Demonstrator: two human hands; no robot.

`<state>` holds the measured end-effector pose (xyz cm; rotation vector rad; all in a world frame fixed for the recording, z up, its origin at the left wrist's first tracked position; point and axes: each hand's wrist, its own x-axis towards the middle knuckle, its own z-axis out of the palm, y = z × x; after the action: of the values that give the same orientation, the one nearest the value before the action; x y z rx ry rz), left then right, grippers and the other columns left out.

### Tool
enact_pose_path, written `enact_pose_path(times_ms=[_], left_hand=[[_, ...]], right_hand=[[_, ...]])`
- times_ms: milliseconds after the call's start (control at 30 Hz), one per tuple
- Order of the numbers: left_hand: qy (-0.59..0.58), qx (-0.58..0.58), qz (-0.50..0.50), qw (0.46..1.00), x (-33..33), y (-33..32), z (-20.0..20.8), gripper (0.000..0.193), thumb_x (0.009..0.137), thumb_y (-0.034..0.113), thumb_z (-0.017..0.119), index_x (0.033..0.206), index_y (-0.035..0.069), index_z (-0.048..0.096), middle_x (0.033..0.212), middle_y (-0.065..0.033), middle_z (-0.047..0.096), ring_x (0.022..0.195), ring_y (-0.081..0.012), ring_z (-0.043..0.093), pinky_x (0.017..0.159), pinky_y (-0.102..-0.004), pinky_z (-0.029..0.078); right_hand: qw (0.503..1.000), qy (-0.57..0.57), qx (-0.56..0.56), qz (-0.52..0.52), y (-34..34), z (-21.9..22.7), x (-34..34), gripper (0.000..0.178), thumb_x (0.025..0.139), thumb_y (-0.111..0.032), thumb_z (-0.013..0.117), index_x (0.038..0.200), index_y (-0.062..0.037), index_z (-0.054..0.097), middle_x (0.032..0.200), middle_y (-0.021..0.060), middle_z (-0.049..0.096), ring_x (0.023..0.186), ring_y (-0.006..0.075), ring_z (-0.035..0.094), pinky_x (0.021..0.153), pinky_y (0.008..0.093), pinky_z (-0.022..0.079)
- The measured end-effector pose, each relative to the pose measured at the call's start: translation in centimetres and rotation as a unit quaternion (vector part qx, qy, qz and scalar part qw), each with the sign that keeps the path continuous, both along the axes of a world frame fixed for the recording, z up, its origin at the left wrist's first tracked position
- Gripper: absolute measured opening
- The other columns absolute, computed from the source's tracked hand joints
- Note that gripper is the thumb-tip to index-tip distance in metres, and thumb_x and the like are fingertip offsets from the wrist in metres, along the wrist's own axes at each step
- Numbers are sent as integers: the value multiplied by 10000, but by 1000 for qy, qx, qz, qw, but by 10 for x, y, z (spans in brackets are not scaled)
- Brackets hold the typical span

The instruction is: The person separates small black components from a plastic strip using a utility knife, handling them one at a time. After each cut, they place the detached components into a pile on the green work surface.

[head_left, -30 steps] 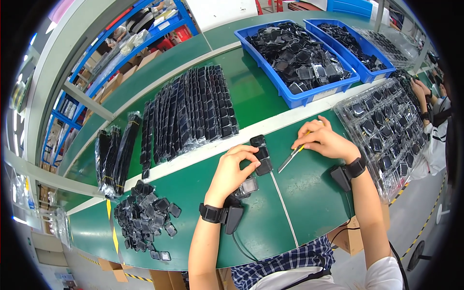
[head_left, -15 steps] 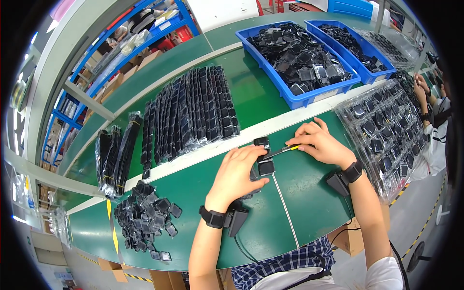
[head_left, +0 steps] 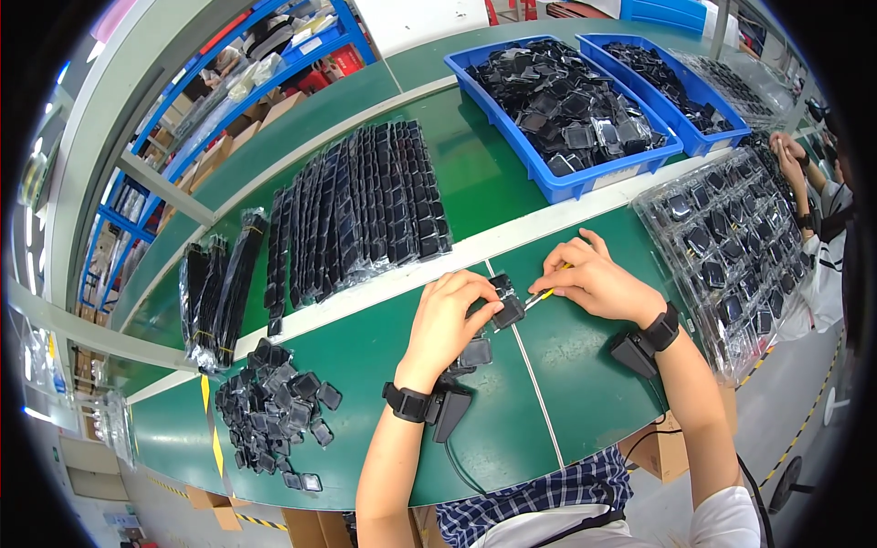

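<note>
Left hand, spread a moment ago, now pinches black square pieces at its fingertips; right hand, fingers closed around a yellow-handled craft knife, holds it just beside them, apparently leaving them steadied.

A green bench, parts bins and shelving mark a workshop.
</note>
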<state>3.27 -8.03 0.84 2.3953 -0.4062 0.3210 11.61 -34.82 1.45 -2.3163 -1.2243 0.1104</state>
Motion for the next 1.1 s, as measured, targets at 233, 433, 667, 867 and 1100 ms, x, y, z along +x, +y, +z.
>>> enact_pose_path(times_ms=[233,433,667,867,1100], left_hand=[[3,-3,0,1000,2,-5,0,133,846,189,807,925,110,735,1058,6,706,1058,-226,637,959,-382,447],[-1,12,-3,1000,1,-4,0,122,855,191,797,920,113,730,1049,17,700,1050,-217,632,947,-385,439],[2,17,2,1000,-1,-6,2,113,870,180,786,921,103,721,1051,7,705,1045,-226,637,926,-382,447],[19,49,19,998,-6,19,18,121,812,145,794,869,96,699,1052,-17,717,1062,-259,642,969,-423,445],[20,78,-27,996,-11,6,32,444,730,227,830,1125,121,656,1288,-54,689,1253,-283,596,1092,-428,403]], right_hand=[[1000,-11,1,4,5,-6,1,281,936,-104,706,1139,-286,775,1059,-45,560,1117,141,588,1241,627,161],[999,-31,16,4,6,-5,4,265,933,-107,706,1112,-288,779,1066,-48,564,1133,144,583,1246,624,155],[1000,3,-28,0,-17,7,14,264,929,-107,709,1091,-302,785,1055,-52,573,1119,141,587,1233,622,149],[999,14,-8,-44,-22,8,17,299,928,-62,696,1127,-267,782,1058,-36,573,1126,171,584,1238,588,173],[999,-5,1,-43,-9,6,7,293,918,-77,714,1152,-243,773,1068,-21,577,1133,189,580,1244,561,192]])
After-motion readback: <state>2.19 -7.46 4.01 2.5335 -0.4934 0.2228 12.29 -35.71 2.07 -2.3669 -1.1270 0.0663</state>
